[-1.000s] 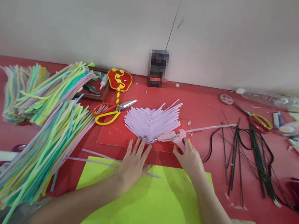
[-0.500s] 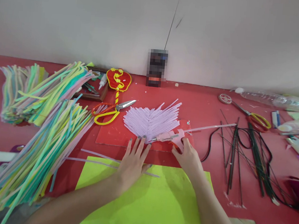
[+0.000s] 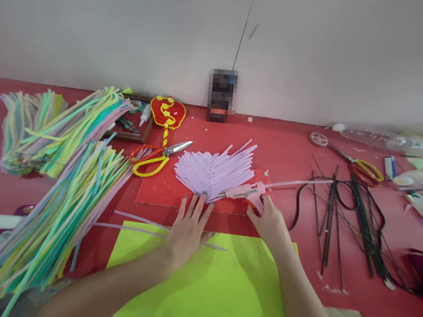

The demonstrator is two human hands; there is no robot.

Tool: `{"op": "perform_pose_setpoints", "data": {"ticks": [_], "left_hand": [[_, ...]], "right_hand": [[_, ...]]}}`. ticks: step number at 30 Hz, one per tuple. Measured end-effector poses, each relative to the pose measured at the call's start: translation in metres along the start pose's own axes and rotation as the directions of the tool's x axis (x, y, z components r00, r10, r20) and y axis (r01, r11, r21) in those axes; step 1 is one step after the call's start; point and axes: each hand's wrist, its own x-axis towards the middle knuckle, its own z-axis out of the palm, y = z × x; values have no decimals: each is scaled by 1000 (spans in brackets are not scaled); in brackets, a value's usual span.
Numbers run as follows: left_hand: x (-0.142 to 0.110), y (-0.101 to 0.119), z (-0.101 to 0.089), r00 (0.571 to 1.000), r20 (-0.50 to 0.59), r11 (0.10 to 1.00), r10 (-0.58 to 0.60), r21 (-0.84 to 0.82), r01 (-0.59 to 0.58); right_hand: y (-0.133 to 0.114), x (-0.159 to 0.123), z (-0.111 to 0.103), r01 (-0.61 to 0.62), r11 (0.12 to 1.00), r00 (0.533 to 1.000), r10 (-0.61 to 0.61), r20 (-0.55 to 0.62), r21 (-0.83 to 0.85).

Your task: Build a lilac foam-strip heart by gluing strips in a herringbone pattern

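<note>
A fan of lilac paper strips (image 3: 214, 171) lies in a V pattern on a red board (image 3: 158, 188). My left hand (image 3: 188, 230) rests flat, fingers stretched, with its fingertips on the lower edge of the strips. My right hand (image 3: 270, 224) is wrapped round the handle of a pink glue gun (image 3: 247, 192), whose nozzle touches the lower right point of the fan. A clear glue stick (image 3: 297, 182) sticks out of the gun's back to the right. Both forearms cross a lime-green sheet (image 3: 205, 285).
Big heaps of pastel strips (image 3: 58, 190) fill the left side. Orange-and-yellow scissors (image 3: 156, 156) and a red-and-yellow ornament (image 3: 167, 113) lie behind the board. Dark wires and sticks (image 3: 353, 213), another pair of scissors (image 3: 357, 165) and a plastic bottle (image 3: 385, 140) lie right.
The glue gun and my right hand have shifted slightly to the right along the fan's lower edge. My left hand has stayed in place.
</note>
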Motion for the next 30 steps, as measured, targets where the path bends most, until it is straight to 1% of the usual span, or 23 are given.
{"op": "perform_pose_setpoints", "data": {"ticks": [9, 13, 25, 30], "left_hand": [[0, 0, 0, 1000, 0, 1000, 2, 1, -2], [-1, 0, 3, 1000, -12, 1000, -2, -4, 2], [0, 0, 1, 1000, 8, 1000, 1, -1, -1], [0, 0, 4, 1000, 17, 1000, 2, -3, -2]], "right_hand": [[8, 3, -4, -21, 1000, 999, 20, -27, -7], [11, 4, -5, -41, 999, 999, 41, -14, -9], [12, 6, -6, -89, 996, 996, 89, -25, 0], [10, 6, -8, -121, 993, 992, 121, -20, 8]]}}
